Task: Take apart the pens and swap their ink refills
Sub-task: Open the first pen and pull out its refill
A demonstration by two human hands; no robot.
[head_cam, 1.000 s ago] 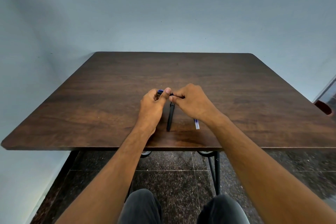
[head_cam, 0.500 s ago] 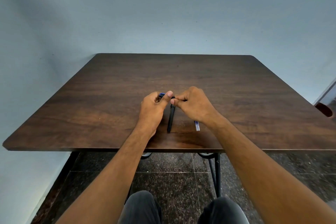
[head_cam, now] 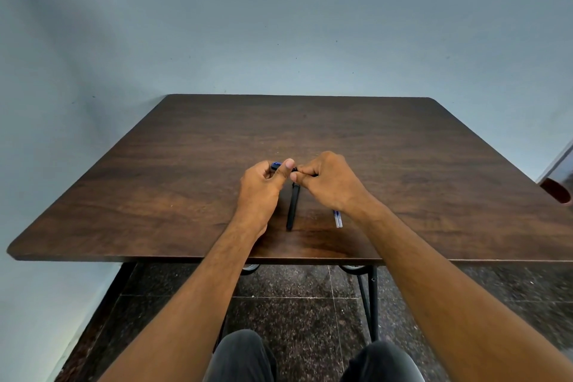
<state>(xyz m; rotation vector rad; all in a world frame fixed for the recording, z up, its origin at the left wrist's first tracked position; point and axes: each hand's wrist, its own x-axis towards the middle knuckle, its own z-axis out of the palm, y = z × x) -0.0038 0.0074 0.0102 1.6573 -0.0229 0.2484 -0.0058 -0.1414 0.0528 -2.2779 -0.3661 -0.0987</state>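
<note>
Left hand: the left hand (head_cam: 259,189) is curled around a blue pen part (head_cam: 275,165), thumb up, only the blue tip peeking out past the knuckles.
Right hand: the right hand (head_cam: 330,181) is pinched tight on a thin dark piece (head_cam: 296,169) at the thumb tips; too small to name for sure.
Between the hands: thumbs nearly touching, both hands low over the wooden table (head_cam: 155,183).
Black pen barrel: one black pen barrel (head_cam: 292,207) lies flat between the wrists, pointing toward the near edge.
Refills: two clear refills with blue ink (head_cam: 337,219) lie side by side, partly under the right wrist.
Writing: no lettering readable on any piece from here.
Edges: barrel and refills lie near the front edge, not over it.
Open room: wide bare wood to the left, right and behind the hands.
</note>
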